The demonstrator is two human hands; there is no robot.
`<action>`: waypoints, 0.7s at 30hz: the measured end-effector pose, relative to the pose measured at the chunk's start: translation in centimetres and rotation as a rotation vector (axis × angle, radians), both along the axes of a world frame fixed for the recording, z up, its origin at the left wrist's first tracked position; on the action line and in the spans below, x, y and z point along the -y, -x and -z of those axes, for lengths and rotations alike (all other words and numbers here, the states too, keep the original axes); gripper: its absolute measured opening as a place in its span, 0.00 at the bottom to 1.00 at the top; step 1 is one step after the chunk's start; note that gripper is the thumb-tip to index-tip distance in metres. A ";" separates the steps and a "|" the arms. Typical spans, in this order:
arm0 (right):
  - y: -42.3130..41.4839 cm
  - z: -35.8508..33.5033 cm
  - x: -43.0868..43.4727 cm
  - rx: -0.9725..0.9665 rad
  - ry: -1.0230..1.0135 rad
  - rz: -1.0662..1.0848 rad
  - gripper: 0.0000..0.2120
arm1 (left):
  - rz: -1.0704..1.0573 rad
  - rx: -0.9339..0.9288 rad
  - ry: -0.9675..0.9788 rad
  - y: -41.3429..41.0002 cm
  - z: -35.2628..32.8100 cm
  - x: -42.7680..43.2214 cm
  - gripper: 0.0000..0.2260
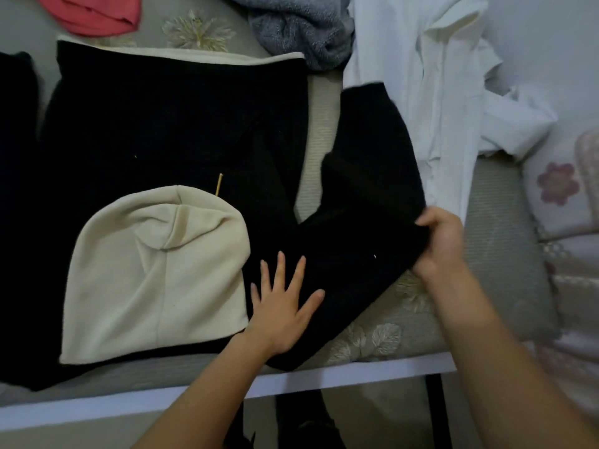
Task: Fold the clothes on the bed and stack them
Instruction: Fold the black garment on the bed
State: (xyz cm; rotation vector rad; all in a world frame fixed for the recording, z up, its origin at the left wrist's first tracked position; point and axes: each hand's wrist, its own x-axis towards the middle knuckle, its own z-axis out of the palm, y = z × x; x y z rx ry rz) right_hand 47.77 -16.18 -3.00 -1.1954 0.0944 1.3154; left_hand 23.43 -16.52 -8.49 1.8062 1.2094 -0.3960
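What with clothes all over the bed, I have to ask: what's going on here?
A person is folding a black hooded top spread on the bed. The left hand presses flat on it beside the cream hood, while the right hand grips its sleeve. A white garment, a grey garment and a pink garment lie further back.

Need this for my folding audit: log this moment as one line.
left hand: flat on black hooded top | right hand: gripping its black sleeve | cream fabric hood: spread flat
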 end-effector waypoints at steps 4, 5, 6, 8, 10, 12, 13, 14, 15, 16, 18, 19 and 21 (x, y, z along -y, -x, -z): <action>0.0 -0.1 6.7 -0.047 0.129 0.112 0.20 | 0.095 -0.042 0.045 0.2 -0.4 0.0 0.33; 0.4 0.0 7.3 -0.028 0.170 0.113 0.22 | 0.164 -0.077 0.027 0.2 -0.2 0.2 0.33; 0.8 0.3 7.4 -0.005 0.207 0.100 0.23 | 0.237 -0.113 -0.005 0.3 0.1 0.5 0.34; 1.9 0.0 6.3 0.003 0.244 0.074 0.24 | 0.324 -0.160 -0.058 0.4 0.9 1.4 0.34; 2.4 -0.6 4.5 0.015 0.267 0.092 0.21 | 0.290 -0.116 -0.057 0.3 1.2 1.8 0.34; 2.5 -1.7 2.7 0.049 0.194 0.186 0.18 | 0.197 -0.029 -0.006 0.2 1.2 1.7 0.30; 2.8 -2.5 1.8 0.074 0.127 0.231 0.18 | 0.151 0.020 0.039 0.2 1.2 1.5 0.27; 3.3 -3.2 1.0 0.130 0.067 0.266 0.18 | 0.111 0.068 0.084 0.2 0.9 1.2 0.25; 4.2 -4.0 0.2 0.225 0.025 0.288 0.18 | 0.081 0.108 0.126 0.5 1.0 1.0 0.23; 5.4 -4.7 -0.7 0.361 0.016 0.303 0.18 | 0.070 0.150 0.165 0.8 0.8 0.6 0.22; 8.2 -6.2 -3.3 0.690 0.061 0.293 0.18 | 0.037 0.255 0.243 1.5 -0.6 -0.4 0.21; 9.8 -6.7 -5.0 0.847 0.087 0.240 0.20 | -0.031 0.332 0.291 1.8 -1.3 -0.9 0.21; 13.2 -6.9 -8.9 1.158 0.135 0.053 0.22 | -0.187 0.468 0.456 2.7 -2.9 -2.0 0.18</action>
